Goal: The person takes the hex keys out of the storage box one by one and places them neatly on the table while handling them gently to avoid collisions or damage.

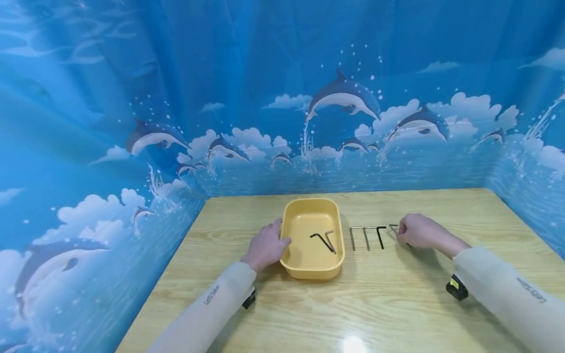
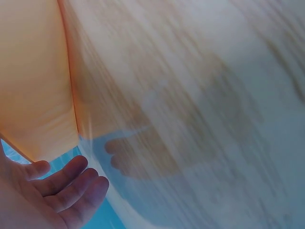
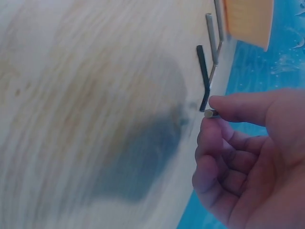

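Note:
A yellow plastic tub stands on the table, holding a black hex key and a silver hex key. My left hand grips the tub's left wall, thumb over the rim; its other fingers show outside the tub in the left wrist view. Between thumb and index finger, my right hand pinches a silver hex key, seen nearly end-on in the right wrist view. Left of that hand, two silver hex keys and a black hex key lie in a row.
The wood-grain table meets a blue dolphin-print curtain at its back and sides. A dark wrist device sits under the right sleeve, another under the left.

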{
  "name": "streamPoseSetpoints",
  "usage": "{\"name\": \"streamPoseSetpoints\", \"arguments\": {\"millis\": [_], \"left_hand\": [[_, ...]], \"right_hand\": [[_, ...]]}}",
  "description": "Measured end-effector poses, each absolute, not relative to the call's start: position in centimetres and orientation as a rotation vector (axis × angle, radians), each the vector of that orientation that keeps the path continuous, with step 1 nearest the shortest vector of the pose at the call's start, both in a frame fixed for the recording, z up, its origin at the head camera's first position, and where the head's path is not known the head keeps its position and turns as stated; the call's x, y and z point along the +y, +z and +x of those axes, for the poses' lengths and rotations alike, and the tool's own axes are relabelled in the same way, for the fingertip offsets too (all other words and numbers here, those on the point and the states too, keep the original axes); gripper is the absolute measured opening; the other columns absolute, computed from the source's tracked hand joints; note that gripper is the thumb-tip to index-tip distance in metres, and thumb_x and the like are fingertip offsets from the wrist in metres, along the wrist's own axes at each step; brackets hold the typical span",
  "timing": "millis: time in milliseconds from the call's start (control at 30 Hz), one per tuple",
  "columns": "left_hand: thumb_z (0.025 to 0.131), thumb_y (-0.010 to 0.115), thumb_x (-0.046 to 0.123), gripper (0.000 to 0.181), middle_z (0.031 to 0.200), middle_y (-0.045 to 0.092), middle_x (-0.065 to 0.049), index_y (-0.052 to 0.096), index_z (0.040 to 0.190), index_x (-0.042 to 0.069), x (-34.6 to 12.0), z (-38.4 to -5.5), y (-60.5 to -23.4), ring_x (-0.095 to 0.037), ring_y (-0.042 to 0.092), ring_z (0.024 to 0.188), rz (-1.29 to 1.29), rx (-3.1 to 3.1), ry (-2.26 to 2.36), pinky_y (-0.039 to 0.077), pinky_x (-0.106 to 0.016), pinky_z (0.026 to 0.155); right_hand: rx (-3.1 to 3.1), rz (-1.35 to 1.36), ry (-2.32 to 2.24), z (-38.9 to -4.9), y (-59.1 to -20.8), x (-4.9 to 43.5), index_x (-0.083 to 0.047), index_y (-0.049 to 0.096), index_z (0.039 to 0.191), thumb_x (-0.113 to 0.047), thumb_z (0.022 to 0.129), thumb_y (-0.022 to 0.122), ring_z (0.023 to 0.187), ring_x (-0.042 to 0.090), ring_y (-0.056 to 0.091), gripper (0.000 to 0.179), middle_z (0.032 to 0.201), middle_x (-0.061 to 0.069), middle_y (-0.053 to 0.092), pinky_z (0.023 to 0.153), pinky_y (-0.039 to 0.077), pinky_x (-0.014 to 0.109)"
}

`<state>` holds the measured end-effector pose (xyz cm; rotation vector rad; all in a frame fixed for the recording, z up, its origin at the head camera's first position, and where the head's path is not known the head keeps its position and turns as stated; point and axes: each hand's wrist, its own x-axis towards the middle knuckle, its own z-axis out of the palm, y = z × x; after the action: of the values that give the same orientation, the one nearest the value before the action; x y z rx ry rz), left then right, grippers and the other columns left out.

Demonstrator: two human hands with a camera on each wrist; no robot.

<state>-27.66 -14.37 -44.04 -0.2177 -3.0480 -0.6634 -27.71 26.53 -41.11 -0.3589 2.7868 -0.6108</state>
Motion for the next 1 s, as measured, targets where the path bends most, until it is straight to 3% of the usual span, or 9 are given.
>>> {"name": "streamPoseSetpoints", "arguments": {"millis": [400,1000], "left_hand": [[0.097,0.056,0.038,0.065,0.142,0.057,-0.018,0.04,0.152,0.007,-14.2,-27.5,-43.8,-0.035,0.056,0.128,-0.215,-3.049,-0.671,0.045,-0.053,0.107],[0.097,0.056,0.038,0.061,0.132,0.062,-0.017,0.049,0.146,0.003,-14.4,-27.8,-44.1,-0.034,0.059,0.121,-0.269,-3.029,-0.643,0.048,-0.052,0.102]], "right_hand": [[2.755,-0.246,-0.668,-27.9,-42.7,26.7,-0.007,0.064,0.078,-0.012,0.09,0.066,0.052,0.014,0.054,0.014,0.06,0.003,0.06,0.055,0.045,0.03],[2.806,-0.185,-0.657,-28.5,-43.5,25.9,-0.01,0.063,0.059,-0.013,0.093,0.055,0.041,0.01,0.046,0.036,0.049,0.001,0.058,0.046,0.042,0.026]]}}
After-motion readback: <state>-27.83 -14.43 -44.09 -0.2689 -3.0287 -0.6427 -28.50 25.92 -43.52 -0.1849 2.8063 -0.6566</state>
